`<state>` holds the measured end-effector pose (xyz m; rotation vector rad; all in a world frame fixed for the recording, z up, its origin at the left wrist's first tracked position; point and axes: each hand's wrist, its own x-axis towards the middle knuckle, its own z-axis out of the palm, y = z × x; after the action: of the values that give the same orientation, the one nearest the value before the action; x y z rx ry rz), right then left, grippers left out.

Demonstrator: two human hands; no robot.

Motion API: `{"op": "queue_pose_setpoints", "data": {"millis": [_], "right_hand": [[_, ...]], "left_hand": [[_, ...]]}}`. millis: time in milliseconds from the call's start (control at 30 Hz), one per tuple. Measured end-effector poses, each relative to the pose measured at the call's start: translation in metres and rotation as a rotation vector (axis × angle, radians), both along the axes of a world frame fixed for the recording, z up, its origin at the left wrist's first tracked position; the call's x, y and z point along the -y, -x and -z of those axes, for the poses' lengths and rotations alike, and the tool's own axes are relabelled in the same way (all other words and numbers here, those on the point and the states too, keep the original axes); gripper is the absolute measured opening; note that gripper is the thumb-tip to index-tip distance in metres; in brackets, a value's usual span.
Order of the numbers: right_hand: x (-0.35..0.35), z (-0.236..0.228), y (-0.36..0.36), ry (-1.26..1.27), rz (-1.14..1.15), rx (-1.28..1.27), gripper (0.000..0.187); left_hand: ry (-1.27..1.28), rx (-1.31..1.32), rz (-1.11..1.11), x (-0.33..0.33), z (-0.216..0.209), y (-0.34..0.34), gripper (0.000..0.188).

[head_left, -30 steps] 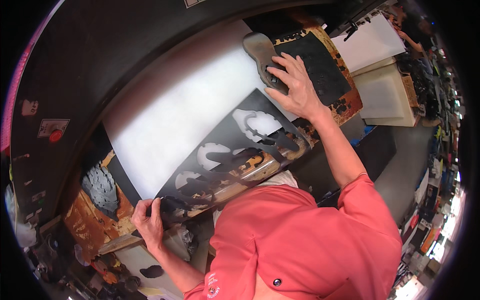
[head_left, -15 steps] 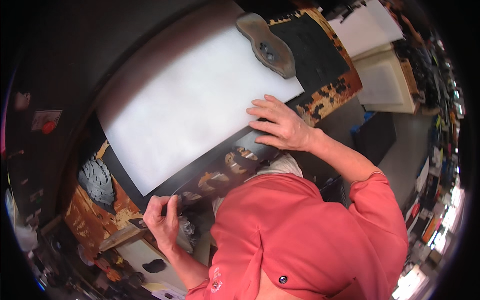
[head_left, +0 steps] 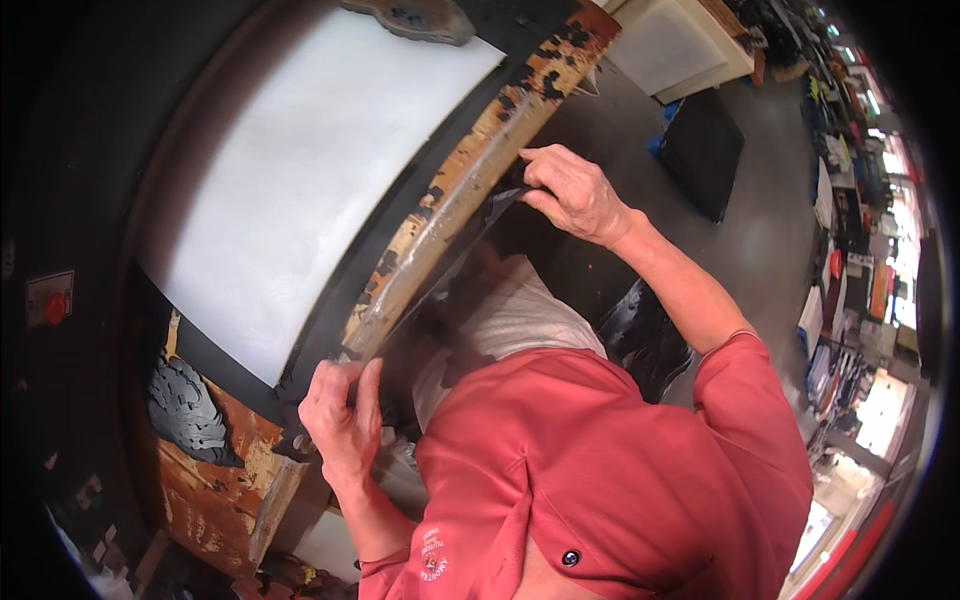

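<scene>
A thin dark sheet [head_left: 502, 206] stretches between my two hands, seen nearly edge-on beside the near edge of the worktable. My left hand [head_left: 342, 408] pinches one end by the table's near left corner. At the other end my right hand [head_left: 582, 197] grips the sheet between thumb and fingers, off the table's edge. On the table lies a large white board [head_left: 310, 185] over a black mat [head_left: 325, 320]. A grey-brown sole-shaped piece [head_left: 425, 18] rests at the board's far end, partly cut off by the picture's edge.
Stacked dark grey cut pieces [head_left: 188, 412] sit on the worn brown tabletop [head_left: 205, 505] at left. A dark machine panel with a red button [head_left: 57, 308] is beyond them. To the right stand a black flat panel [head_left: 703, 153] and a pale cabinet [head_left: 675, 45]; crowded shelves line the far right.
Both hands have drawn the sheet off the black mat towards me, uncovering the table's worn edge. My right hand has gone from spread over the sheet to gripping it. The view has shifted.
</scene>
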<state>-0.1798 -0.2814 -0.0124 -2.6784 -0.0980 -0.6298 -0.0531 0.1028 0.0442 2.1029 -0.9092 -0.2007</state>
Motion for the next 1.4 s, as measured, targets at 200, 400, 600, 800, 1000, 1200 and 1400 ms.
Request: {"op": "queue_pose_setpoints", "data": {"millis": [200,400,600,800,1000,1200,1400], "right_hand": [[0.007,-0.018,0.063,-0.148,0.222,-0.052,0.020],[0.028,-0.081,0.184,-0.081,0.405,0.028,0.022],[0.067,-0.053,0.309,0.005,0.595,-0.096,0.025],[0.106,-0.068,0.434,-0.019,0.900,-0.140,0.030],[0.078,-0.118,0.536,0.106,1.063,-0.189,0.015],[-0.030,-0.163,0.602,0.088,1.559,-0.165,0.015],[-0.151,-0.225,0.658,0.091,2.050,-0.280,0.017]], "left_hand": [[-0.055,0.148,0.176,0.036,-0.025,0.008,0.019],[-0.171,0.156,0.255,0.059,-0.040,0.030,0.015],[-0.402,0.017,0.383,0.142,0.014,0.074,0.023],[-0.236,0.225,0.556,0.260,-0.024,0.121,0.016],[-0.144,0.266,0.841,0.348,-0.059,0.159,0.011],[0.114,0.204,1.261,0.383,-0.104,0.216,0.012],[0.278,-0.028,1.674,0.388,-0.130,0.296,0.014]]}}
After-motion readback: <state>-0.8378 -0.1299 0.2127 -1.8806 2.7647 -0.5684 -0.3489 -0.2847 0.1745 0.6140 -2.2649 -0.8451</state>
